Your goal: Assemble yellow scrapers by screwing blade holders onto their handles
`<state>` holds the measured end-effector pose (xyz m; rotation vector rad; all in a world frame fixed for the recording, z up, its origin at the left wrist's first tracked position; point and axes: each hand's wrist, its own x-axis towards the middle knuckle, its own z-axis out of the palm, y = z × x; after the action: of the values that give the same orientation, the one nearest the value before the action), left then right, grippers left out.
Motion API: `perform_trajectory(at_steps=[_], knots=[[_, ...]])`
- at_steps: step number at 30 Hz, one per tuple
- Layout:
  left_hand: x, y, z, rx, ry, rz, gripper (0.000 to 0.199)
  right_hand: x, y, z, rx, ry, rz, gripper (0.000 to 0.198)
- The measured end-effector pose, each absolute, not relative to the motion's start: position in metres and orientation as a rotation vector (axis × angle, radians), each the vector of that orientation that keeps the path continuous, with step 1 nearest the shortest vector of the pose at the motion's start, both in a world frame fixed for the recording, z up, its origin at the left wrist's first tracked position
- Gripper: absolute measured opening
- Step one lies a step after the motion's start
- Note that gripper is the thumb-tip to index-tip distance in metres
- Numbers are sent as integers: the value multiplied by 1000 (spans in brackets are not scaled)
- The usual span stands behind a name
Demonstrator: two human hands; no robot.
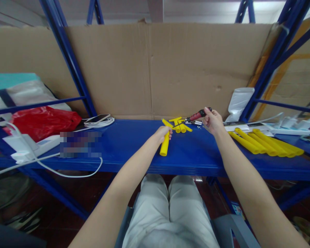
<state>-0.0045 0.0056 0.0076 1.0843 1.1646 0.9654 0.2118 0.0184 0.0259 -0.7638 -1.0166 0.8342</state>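
My left hand (165, 133) is closed around a yellow plastic tube (164, 146) that rests over the blue tabletop, its wider end toward me. In my right hand (212, 120) a screwdriver (196, 115) with a red and black handle is pinched near the end of its grip. The thin shaft slants down to the left, and its tip reaches the tube beside my left fingers; whether it touches a screw there is too small to tell. Just behind my left hand lie several short yellow pieces (180, 128). Small shiny bits (199, 127) lie near them.
Several yellow tubes (263, 143) lie in a row at the right. A power strip (289, 129) with chargers stands behind them. At the left are a phone (99, 119) on a coiled white cable, a red plastic bag (45, 122) and white cables. Cardboard (150, 69) walls the back.
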Motion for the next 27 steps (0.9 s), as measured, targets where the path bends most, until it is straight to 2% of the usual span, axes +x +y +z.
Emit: perform_trajectory(at_steps=[10, 27], knots=[[-5, 7, 7, 1085, 1196, 988, 17, 210, 13, 30, -706, -1133, 960, 37], [-5, 8, 6, 1082, 1183, 971, 17, 211, 11, 28, -744, -1103, 951, 50]])
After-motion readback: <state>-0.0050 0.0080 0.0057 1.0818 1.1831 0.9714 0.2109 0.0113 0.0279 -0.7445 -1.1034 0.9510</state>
